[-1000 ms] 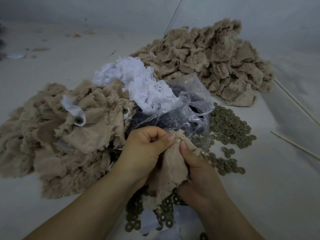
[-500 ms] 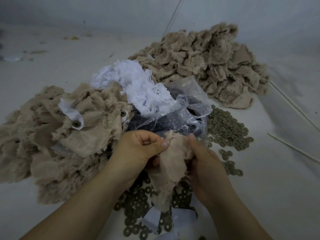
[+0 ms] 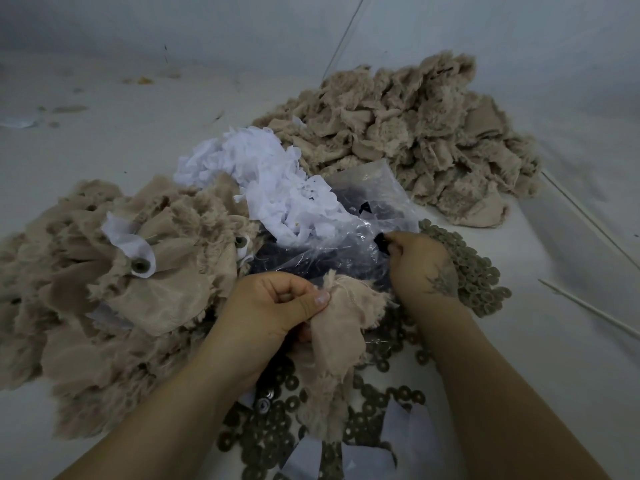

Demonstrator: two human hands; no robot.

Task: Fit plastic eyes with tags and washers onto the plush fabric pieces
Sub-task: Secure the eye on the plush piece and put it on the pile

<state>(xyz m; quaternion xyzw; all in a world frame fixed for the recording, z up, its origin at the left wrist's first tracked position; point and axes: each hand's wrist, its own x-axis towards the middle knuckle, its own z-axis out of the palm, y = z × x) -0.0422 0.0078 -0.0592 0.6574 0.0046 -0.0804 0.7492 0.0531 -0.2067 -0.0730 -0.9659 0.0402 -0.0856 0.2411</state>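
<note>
My left hand (image 3: 277,306) pinches a beige plush fabric piece (image 3: 341,327) by its upper edge; the piece hangs down over the washers. My right hand (image 3: 415,268) is off the fabric, at the clear plastic bag (image 3: 367,209), with its fingertips pinching a black plastic eye (image 3: 381,242). White tags (image 3: 277,188) lie heaped behind the bag. Olive ring washers (image 3: 478,271) spread to the right of my right hand and below both hands.
A pile of plush pieces (image 3: 114,282) with tags and washers fitted lies at the left. A second pile of plush pieces (image 3: 415,133) lies at the back right. Thin sticks (image 3: 588,306) lie on the white surface at the right.
My right hand has let go of the plush piece and moved up and right to the bag, where it pinches a black eye. My left hand still holds the piece.
</note>
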